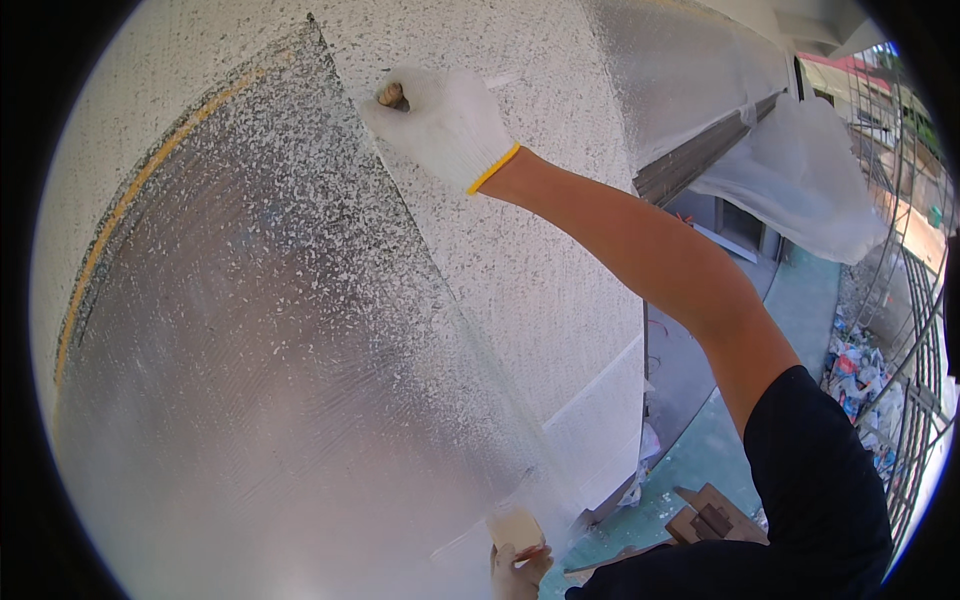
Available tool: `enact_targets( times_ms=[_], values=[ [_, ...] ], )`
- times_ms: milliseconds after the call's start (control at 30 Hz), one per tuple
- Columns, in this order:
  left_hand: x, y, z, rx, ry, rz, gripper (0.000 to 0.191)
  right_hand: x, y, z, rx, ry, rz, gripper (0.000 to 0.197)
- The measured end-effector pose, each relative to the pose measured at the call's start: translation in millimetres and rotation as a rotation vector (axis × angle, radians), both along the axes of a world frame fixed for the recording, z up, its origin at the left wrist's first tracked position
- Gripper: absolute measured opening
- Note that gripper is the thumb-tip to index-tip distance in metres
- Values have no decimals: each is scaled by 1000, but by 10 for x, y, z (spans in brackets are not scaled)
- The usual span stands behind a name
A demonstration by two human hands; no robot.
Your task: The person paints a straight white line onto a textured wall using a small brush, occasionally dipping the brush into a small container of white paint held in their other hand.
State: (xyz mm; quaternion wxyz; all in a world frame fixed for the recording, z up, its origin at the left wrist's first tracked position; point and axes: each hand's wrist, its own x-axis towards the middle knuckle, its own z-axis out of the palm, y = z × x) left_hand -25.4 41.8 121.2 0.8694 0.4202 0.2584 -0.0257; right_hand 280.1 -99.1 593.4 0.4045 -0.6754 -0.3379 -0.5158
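Note:
My right hand [442, 124], in a white knit glove with a yellow cuff, is closed near the top of a speckled white wall panel [525, 285]. A rounded brown end [391, 95], like a tool handle, shows in its grip; the rest is hidden. Beside it, a translucent plastic film [247, 360] spattered with pale flecks covers a large area, with a dark edge line down its right side. At the bottom, my gloved left hand [517, 574], partly cut off, holds a flat, squarish cream-coloured piece [516, 529] close to the film.
A yellow strip [150, 169] curves along the film's left side. Loose plastic sheeting [802, 172] hangs from a ledge [697, 150] at the right. Below are a green floor [697, 457] and wooden boards [720, 514]. Metal scaffolding [919, 405] and a rubbish heap [862, 382] are at far right.

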Motion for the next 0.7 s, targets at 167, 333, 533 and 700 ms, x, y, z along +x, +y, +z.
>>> enact_targets(
  times_ms=[167, 333, 533, 700],
  values=[
    [10, -156, 275, -27, -30, 42, 51, 132, -136, 2, 28, 133, 111, 35],
    [-24, -117, 337, 62, 21, 32, 52, 187, -337, -54, 143, 157, 254, 37],
    [1, -146, 353, 82, 32, 47, 51, 253, -395, -92, 117, -40, -106, 32],
    [9, -150, 325, 71, 25, 27, 51, 238, -318, -76, 43, -130, -244, 30]
  ],
)
